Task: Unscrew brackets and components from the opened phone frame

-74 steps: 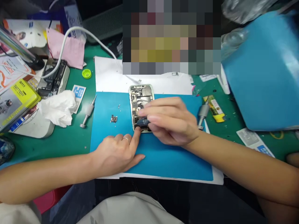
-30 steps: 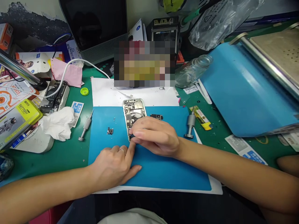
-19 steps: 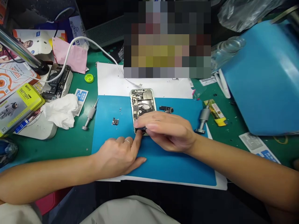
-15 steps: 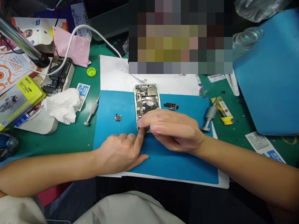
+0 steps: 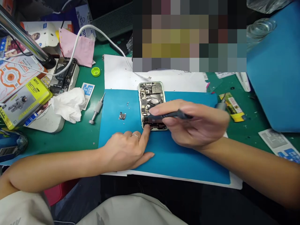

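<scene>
An opened phone (image 5: 153, 90), its inner boards and parts exposed, lies on a blue mat (image 5: 178, 165). My left hand (image 5: 127, 147) rests on the mat with the thumb out. Its index finger stretches to the phone's lower left corner, while the other fingers curl under. Over the phone's lower right side, my right hand (image 5: 199, 125) pinches a dark slender tool (image 5: 179, 115). The tool's working tip is hard to make out near the fingers. Left of the phone sit a small metal-and-black part (image 5: 122, 116) and a tiny metal piece (image 5: 127, 103).
A grey screwdriver (image 5: 97, 107) lies left of the mat; another (image 5: 221, 104) is partly behind my right hand. Crumpled tissue (image 5: 70, 104), a battery box (image 5: 25, 101) and another opened phone (image 5: 62, 76) crowd the left. A white cable (image 5: 93, 28) arches above. A yellow packet (image 5: 233, 107) lies right.
My right hand has lifted and turned away from the phone's bottom edge, so the dark tool and the lower boards now show. My left finger stays at the corner. The view has shifted slightly.
</scene>
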Action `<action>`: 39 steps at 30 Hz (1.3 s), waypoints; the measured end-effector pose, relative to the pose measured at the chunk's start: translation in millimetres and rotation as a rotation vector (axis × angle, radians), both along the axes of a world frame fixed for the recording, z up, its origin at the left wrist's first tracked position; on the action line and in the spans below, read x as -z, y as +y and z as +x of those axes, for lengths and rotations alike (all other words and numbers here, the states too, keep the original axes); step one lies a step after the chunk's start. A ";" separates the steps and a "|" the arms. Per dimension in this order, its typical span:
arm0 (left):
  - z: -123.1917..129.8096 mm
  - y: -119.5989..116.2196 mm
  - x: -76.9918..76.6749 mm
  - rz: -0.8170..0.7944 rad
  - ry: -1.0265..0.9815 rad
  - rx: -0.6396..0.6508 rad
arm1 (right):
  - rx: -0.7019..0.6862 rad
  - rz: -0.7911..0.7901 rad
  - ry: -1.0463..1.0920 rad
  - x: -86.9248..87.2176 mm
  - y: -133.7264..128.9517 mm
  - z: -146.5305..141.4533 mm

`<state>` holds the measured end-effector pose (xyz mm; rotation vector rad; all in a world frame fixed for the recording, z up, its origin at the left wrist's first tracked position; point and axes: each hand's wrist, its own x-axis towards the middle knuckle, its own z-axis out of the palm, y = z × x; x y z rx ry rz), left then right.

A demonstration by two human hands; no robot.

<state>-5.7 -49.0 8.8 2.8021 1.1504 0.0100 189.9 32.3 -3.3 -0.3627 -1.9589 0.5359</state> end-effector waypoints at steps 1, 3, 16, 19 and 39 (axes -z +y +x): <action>-0.4 -0.1 -0.4 -0.001 0.001 0.000 | 0.036 0.016 -0.004 -4.2 0.6 1.7; -1.4 0.0 -1.4 -0.003 0.005 -0.002 | 0.122 0.068 -0.073 -15.0 2.0 8.0; -4.9 7.5 -3.9 -0.074 0.105 -0.035 | 0.488 0.254 -0.667 -14.7 6.0 106.5; -4.6 7.8 -6.9 -0.096 0.119 -0.060 | 0.436 0.131 -0.824 -3.3 12.3 114.1; -7.7 9.2 -6.2 -0.061 0.073 -0.081 | 0.528 -0.067 -0.794 -17.8 2.3 91.5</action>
